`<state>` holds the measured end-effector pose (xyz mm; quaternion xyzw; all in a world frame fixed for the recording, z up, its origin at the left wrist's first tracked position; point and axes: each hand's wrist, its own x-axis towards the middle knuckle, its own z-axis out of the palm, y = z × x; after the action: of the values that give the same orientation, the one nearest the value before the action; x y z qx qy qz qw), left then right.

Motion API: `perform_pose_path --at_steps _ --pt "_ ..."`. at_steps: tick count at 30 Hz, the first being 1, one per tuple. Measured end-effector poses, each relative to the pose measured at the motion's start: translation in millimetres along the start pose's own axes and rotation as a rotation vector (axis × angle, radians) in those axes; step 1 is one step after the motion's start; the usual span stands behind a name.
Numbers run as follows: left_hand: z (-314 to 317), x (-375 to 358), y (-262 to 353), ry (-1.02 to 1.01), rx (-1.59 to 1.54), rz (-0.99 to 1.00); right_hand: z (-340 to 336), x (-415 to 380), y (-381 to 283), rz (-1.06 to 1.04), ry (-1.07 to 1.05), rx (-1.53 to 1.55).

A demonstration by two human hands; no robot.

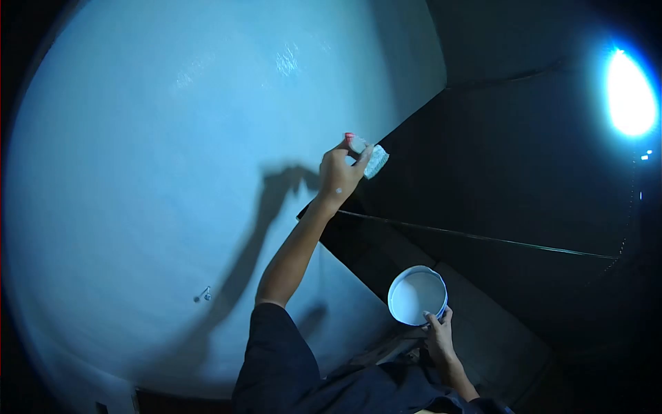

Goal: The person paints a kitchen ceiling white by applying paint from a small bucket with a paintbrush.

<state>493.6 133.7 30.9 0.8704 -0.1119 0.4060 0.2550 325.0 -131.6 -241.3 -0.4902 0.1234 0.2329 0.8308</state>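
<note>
My left hand (341,172) is raised in front of the pale wall, its fingers closed round a paintbrush (376,161). The brush has whitish bristles pointing right and a red spot near my fingertips. Whether the bristles touch the wall is not clear. Lower right, my right hand (440,334) grips the rim and side of a round white container (417,297), its thumb at the rim. The container's mouth faces the camera, with something pale inside.
The pale curved-looking wall (138,152) shows wet glints and my arm's shadow. A small fitting (207,294) sticks out low on it. At the upper right shines a bright lamp (631,93). A thin line (476,238) crosses the dark area on the right.
</note>
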Motion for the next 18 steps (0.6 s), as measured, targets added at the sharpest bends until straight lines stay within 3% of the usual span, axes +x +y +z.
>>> perform_pose_path --at_steps 3,8,9,10,12,18 --pt "-23 -26 24 0.066 -0.169 -0.063 2 -4 -7 -0.01 -0.073 0.015" --pt "-50 -92 60 0.06 -0.259 -0.445 10 -6 -21 -0.014 -0.146 0.025" --pt "-52 -102 66 0.045 -0.25 -0.408 16 -15 -34 0.062 -0.155 0.033" --pt "-59 -97 67 -0.064 -0.205 -0.485 20 2 -43 0.056 -0.189 -0.017" --pt "-58 -114 73 -0.134 -0.166 -0.394 33 -5 -60 0.077 -0.181 -0.025" --pt "-66 -146 77 -0.345 -0.168 -0.653 41 10 -48 0.155 -0.265 0.071"
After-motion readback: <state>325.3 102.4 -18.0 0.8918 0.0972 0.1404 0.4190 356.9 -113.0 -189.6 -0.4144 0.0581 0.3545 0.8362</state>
